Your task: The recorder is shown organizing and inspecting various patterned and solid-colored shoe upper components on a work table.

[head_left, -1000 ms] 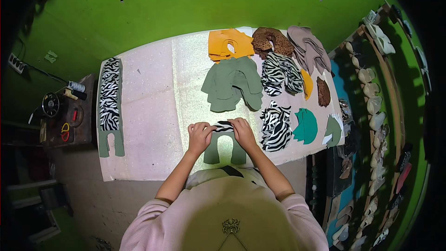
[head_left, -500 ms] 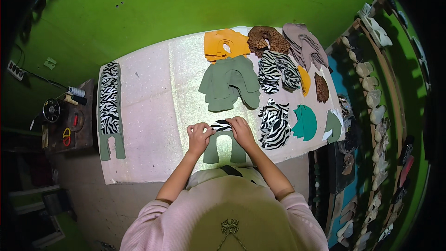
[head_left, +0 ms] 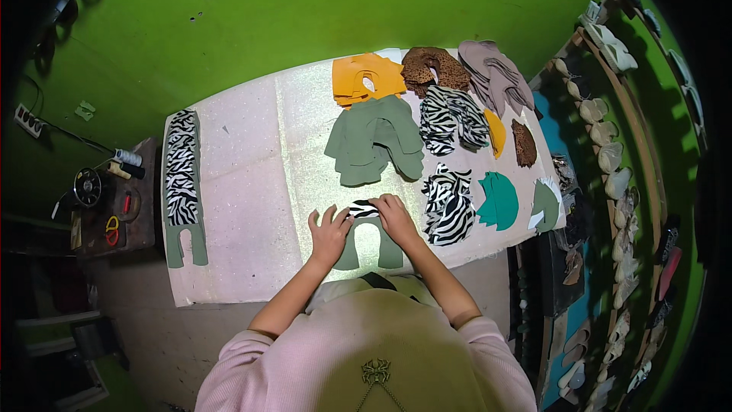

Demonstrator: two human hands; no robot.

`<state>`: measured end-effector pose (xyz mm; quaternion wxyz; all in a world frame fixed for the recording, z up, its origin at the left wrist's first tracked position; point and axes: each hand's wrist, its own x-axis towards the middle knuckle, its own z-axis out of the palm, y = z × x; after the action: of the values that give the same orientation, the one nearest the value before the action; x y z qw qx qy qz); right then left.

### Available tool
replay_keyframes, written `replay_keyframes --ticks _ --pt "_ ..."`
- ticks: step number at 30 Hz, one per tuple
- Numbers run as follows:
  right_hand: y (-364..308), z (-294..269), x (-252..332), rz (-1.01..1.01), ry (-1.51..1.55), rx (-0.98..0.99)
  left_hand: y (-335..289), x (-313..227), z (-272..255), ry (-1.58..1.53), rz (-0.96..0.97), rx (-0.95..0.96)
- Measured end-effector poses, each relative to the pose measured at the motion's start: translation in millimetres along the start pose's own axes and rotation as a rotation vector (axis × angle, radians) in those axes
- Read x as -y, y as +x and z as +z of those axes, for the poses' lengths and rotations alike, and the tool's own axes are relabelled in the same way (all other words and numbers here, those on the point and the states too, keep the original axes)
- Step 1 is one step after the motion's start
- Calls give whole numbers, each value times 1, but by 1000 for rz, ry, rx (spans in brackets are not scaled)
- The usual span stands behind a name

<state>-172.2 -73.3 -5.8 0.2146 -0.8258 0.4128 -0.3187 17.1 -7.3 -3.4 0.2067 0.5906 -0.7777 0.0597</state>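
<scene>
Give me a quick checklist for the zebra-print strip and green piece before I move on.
1. Zebra-print strip across the top of the green U-shaped piece: ok.
2. Right hand on the strip's right end: ok.
3. Left hand gripping the strip: cannot tell; it is spread at the left end.
4. Strip edges matching the piece: cannot tell, right end hidden.
5. Green stack apart from the strip: ok, gap visible.

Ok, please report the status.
Left grip spread, at left end of zebra piece; right grip on right end. Green arch piece adjoining. Nearest zebra stack apart, at right.
</scene>
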Motion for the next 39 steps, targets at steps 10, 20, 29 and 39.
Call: replay_keyframes --ticks 10,20,29,39 --pt "-2 -1 46 -176 -287 -41 -1 3 5 -14 3 11" --pt "-13 0 29 -176 -318 72 -4 3 5 -19 -12 -11" --pt "-34 -34 5 -30 -380 53 -3 2 3 -23 -21 -1" --pt "-26 -10 26 -94 -291 74 -4 1 4 -23 -26 22"
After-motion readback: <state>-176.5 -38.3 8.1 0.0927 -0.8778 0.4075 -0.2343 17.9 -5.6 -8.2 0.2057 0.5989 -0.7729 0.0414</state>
